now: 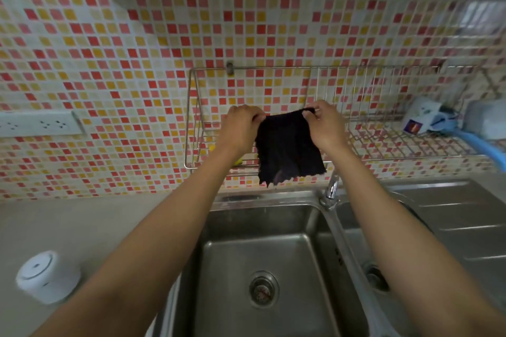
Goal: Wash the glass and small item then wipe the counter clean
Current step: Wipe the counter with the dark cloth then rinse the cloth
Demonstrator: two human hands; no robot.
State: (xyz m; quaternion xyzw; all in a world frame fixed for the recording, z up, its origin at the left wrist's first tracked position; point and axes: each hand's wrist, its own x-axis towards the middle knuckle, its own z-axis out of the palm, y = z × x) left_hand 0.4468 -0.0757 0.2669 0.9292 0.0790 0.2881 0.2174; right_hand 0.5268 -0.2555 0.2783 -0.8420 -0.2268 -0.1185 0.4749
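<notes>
A black cloth [287, 150] hangs spread out in front of the wire wall rack [383, 117], above the back of the steel sink [262, 254]. My left hand [241, 126] pinches its top left corner and my right hand [323, 126] pinches its top right corner. The cloth's lower edge hangs free just above the sink's rear rim. The grey counter [82, 227] lies to the left of the sink. No glass is in view.
A white round container [46, 276] stands on the counter at the lower left. The tap [332, 186] rises between two sink bowls. A drainboard [465, 216] is on the right. A power strip [38, 124] sits on the tiled wall; a packet [421, 117] and blue hose [482, 145] lie on the rack.
</notes>
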